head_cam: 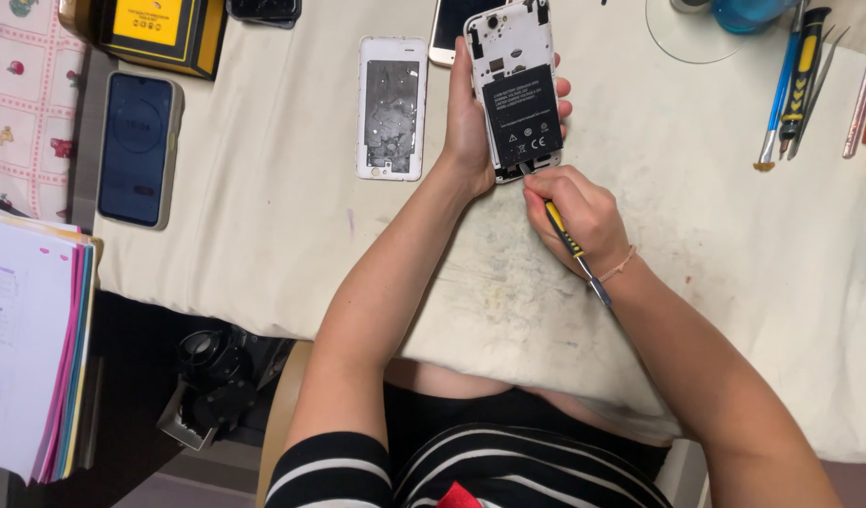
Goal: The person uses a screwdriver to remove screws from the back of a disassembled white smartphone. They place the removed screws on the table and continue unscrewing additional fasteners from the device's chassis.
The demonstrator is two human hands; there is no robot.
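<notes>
The fingers of the right hand (576, 209) are pinched tight on a thin yellow and black screwdriver (566, 240). Its tip touches the bottom edge of an opened white phone (514, 85). The metal end of the tool sticks out past the wrist, near a thin pink bracelet (621, 265).

The left hand (471, 122) wraps around that phone from the side, with the fingertips curled over its far edge. The phone has its back off, so a black battery (522, 113) shows in the middle. It is held just above a pale, stained cloth (264, 235) that covers the table.

Just left of the held phone, a white back cover (392, 106) lies flat on the cloth. Farther left, a dark phone in a grey case (139, 149) lies at the cloth's edge. A yellow and black box (160, 33) sits above it. At the right, 1 bunch of long tools (798, 80) lies well apart from both hands. A stack of coloured papers (33, 343) sits at the far left. The person wears a black and white striped top (433, 470).
</notes>
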